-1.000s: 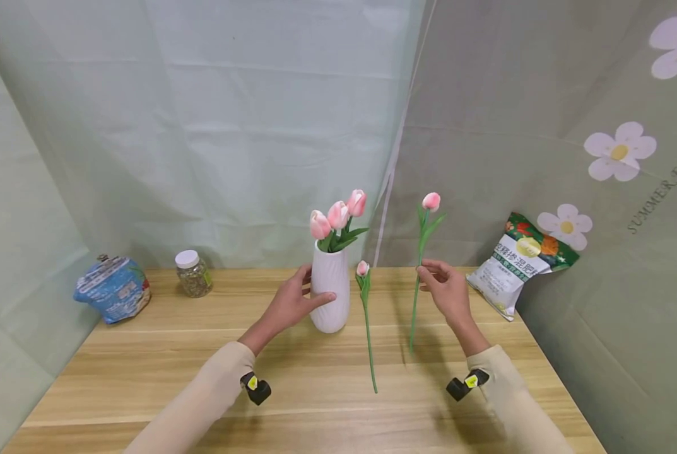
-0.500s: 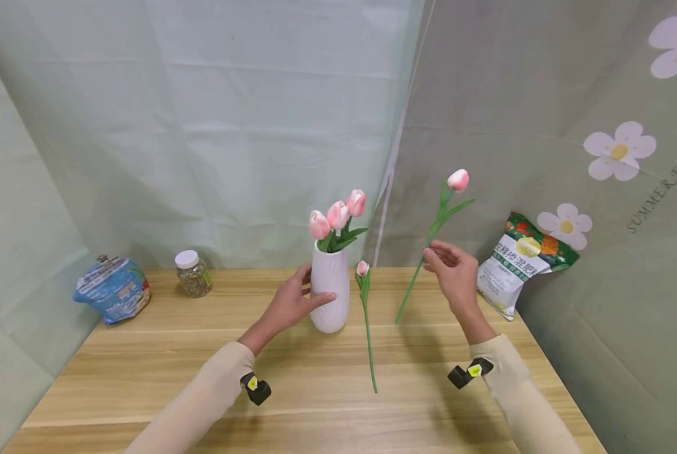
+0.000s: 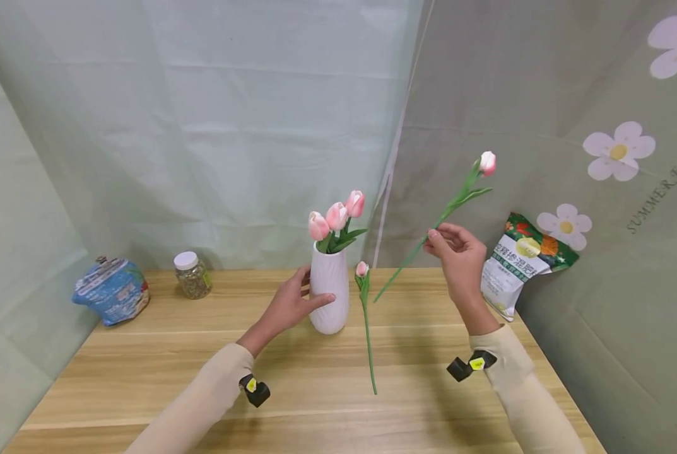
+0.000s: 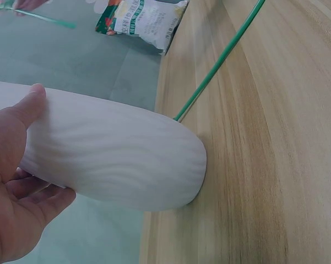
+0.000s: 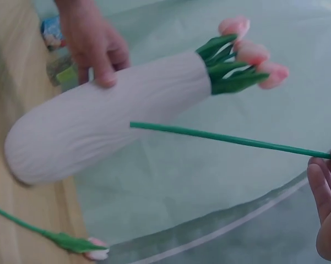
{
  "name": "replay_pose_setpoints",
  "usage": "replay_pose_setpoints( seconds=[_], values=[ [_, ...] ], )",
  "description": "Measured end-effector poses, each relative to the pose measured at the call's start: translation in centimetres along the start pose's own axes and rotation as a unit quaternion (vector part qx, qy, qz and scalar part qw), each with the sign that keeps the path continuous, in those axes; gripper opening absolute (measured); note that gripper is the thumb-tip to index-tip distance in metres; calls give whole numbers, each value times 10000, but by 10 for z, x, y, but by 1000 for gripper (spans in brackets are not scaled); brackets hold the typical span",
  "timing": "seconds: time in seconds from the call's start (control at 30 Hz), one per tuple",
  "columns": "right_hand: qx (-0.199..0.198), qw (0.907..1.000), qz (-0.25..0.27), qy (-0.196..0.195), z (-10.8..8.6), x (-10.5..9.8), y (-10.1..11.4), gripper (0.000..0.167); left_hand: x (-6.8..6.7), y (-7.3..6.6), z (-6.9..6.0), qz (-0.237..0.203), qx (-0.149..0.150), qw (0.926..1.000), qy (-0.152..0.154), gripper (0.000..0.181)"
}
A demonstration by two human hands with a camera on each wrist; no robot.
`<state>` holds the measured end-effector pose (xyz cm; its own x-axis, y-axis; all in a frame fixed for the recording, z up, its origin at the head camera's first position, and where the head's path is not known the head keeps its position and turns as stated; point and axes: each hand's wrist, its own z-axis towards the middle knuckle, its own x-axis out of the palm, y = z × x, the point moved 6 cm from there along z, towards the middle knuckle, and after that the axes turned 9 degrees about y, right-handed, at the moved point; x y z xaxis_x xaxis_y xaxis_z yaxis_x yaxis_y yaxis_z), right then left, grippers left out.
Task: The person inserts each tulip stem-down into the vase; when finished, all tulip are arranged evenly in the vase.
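A white ribbed vase stands upright on the table with three pink tulips in its mouth. My left hand holds the vase from its left side, thumb across the front, as the left wrist view also shows. To the right, my right hand pinches a tulip by its green stem. That tulip's pink bloom points up and right, while the stem's lower end hangs in the air right of the vase. Between the hands another tulip lies on the table.
A blue bag and a lidded jar stand at the back left of the wooden table. At the back right, a white and green bag leans near the cloth wall.
My right hand has risen and moved slightly right with the tulip. The flower has gone from near upright to a strong tilt, its stem end swinging up and left. My left hand stays put.
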<state>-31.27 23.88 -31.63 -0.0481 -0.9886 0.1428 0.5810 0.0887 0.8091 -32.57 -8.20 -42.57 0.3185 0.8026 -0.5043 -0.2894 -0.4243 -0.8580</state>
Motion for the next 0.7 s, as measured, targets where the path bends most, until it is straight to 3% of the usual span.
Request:
replay_pose_setpoints(
  seconds=[0.27, 0.7],
  values=[
    [-507, 9986, 152, -50, 13, 13, 30, 17, 0, -1, 0, 22, 35, 10000, 9, 89],
    [-1053, 9916, 665, -339, 28, 26, 55, 11, 0, -1, 0, 41, 25, 10000, 8, 90]
  ],
)
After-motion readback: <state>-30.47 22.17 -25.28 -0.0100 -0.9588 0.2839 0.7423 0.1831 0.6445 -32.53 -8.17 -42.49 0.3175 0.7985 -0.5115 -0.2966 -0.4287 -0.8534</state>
